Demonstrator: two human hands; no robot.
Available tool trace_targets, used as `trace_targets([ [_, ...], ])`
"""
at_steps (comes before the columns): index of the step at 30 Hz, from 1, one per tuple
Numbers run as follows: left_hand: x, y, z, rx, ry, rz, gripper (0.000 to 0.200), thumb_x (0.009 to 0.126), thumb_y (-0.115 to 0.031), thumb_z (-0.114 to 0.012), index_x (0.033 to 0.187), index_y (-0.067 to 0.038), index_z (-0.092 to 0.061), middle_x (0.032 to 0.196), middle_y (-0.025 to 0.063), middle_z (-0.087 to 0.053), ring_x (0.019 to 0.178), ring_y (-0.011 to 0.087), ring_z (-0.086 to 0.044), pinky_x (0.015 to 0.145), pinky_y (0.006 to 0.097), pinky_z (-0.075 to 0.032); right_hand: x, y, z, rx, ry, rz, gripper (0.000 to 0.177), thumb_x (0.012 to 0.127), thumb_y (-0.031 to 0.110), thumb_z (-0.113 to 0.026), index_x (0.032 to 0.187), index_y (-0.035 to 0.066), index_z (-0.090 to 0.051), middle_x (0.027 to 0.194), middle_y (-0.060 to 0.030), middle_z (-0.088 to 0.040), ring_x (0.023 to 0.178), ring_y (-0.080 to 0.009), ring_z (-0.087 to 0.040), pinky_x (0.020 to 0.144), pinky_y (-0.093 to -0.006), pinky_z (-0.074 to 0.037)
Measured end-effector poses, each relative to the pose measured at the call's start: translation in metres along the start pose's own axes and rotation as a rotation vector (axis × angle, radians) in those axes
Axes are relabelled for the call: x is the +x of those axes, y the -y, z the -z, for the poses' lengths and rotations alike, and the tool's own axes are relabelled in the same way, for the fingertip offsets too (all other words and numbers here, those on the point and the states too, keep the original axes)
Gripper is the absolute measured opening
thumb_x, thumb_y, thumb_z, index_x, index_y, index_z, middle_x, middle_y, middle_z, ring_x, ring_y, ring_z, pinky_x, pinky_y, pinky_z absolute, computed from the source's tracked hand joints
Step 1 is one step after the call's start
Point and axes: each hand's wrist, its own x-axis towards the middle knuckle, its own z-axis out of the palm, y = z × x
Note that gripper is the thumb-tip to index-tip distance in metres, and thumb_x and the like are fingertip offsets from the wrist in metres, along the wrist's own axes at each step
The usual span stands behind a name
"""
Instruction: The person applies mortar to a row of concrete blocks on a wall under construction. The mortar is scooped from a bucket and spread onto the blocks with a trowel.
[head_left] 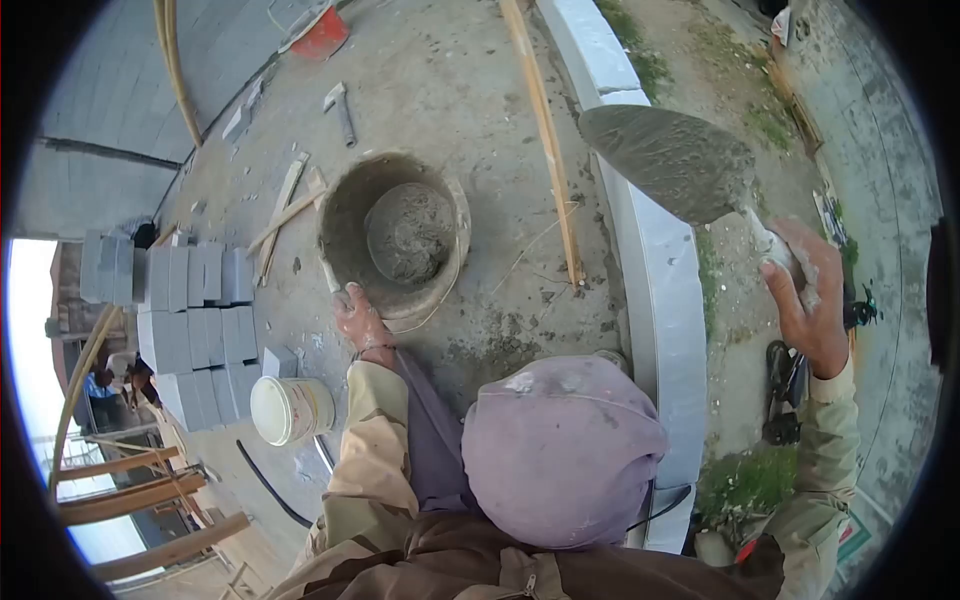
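My right hand (812,295) is wrapped round the handle of a trowel (670,160), held out to the right. Wet grey mortar coats its broad blade, which hangs over a low row of pale blocks (655,290). At the lower left of a round bucket (455,215), my left hand (362,322) grips the rim, thumb up by the edge. The bucket stands tilted towards me, with grey mortar (410,235) in its bottom. My bent knee (565,450) in mauve cloth is between my arms, close to the blocks.
A hammer (341,113) and a red bucket (320,35) lie beyond the mortar bucket. Stacked grey blocks (190,330) and a white lidded pail (290,410) stand at left. A long wooden strip (545,130) runs beside the block row. A concrete wall (880,150) rises at far right.
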Motion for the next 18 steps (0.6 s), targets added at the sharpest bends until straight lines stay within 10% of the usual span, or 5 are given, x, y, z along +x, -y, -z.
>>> trace_targets([
  [9, -0.027, -0.007, -0.002, -0.376, 0.043, -0.054, 0.053, 0.095, -0.026, -0.072, 0.132, 0.007, -0.054, 0.113, 0.0158, -0.067, 0.105, 0.0241, -0.061, 0.094, 0.037, -0.047, 0.157, 0.17, -0.171, -0.418, 0.49, 0.592, 0.013, 0.086, 0.016, -0.065, 0.096, 0.008, -0.066, 0.084, -0.0095, -0.063, 0.082, -0.031, -0.066, 0.067, -0.0434, -0.048],
  [18, -0.028, -0.016, -0.012, -0.376, 0.106, -0.096, 0.09, 0.083, -0.056, -0.078, 0.139, 0.009, -0.05, 0.121, 0.0199, -0.066, 0.114, 0.0249, -0.063, 0.096, 0.0358, -0.05, 0.227, 0.212, -0.276, -0.881, 0.49, 0.936, 0.008, 0.078, 0.013, -0.067, 0.073, 0.009, -0.071, 0.072, -0.0084, -0.063, 0.071, -0.0245, -0.063, 0.059, -0.0375, -0.04],
])
